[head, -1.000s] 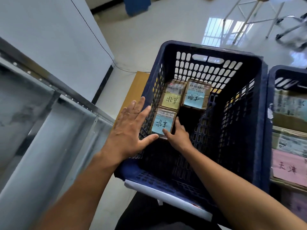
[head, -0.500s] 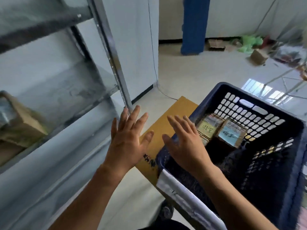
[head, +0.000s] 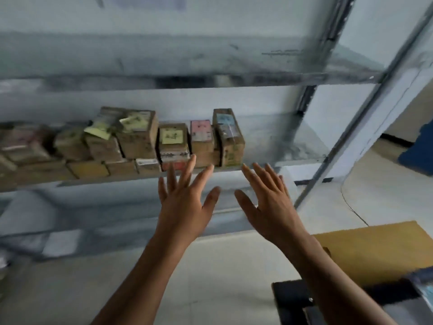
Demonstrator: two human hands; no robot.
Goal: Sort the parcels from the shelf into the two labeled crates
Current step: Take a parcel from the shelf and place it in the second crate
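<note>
1. The left hand (head: pixel 185 207) and right hand (head: pixel 269 207) are hovering just before the shelf (head: pixel 276 137) edge, each grip spread and holding nothing.
2. The parcels (head: pixel 173 141) are sitting stacked along the shelf (labels too blurred to read).
3. Taking the upright end parcel (head: pixel 228 139) first is looking safest, while steadying its neighbours.

Pale tiled floor (head: pixel 234 277) across btm half. Flat yellow-brown cardboard sheet (head: pixel 375 247) lying on it at rt. Thin dark cable (head: pixel 349 206) curving over floor just beyond the sheet. White wall (head: pixel 346 118) at rt w/ black skirting (head: pixel 396 140) along its base. Blue object (head: pixel 417 156) at far rt edge, near the skirting, too blurred to ID. Dark flat-topped thing (head: pixel 290 299) at btm rt, in front of the cardboard; kind unclear.
</note>
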